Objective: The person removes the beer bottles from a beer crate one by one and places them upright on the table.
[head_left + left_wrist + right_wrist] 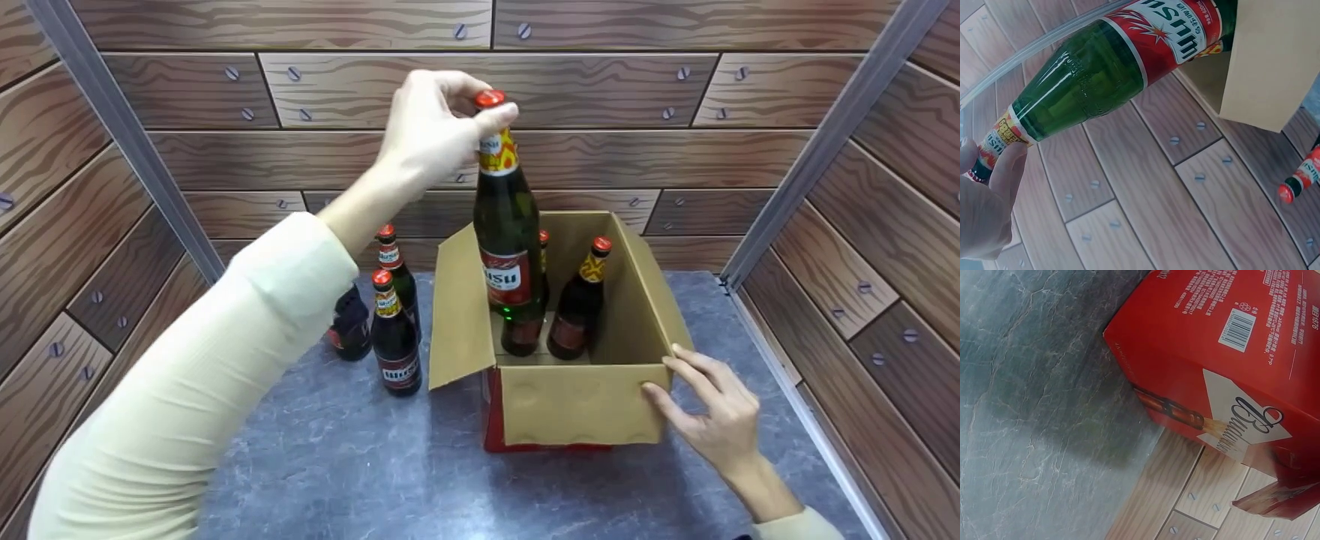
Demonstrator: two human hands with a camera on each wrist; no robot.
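My left hand (435, 124) grips a green beer bottle (506, 214) by its neck, just under the red cap. The bottle hangs upright over the open cardboard box (581, 405), its base overlapping the box opening in the head view. In the left wrist view the held bottle (1084, 84) shows its red and white label, with my thumb and fingers around the neck. Inside the box stand a dark beer bottle (577, 315) and another one (523, 336), partly hidden behind the held bottle. My right hand (712, 412) holds the box's near right corner, thumb on the front flap.
Left of the box, three more beer bottles stand on the grey marbled surface (337, 457); the front one (395, 345) is nearest the left flap (461, 307). The box's red printed outside (1179, 343) shows in the right wrist view. Wood-patterned walls (375, 157) enclose the area.
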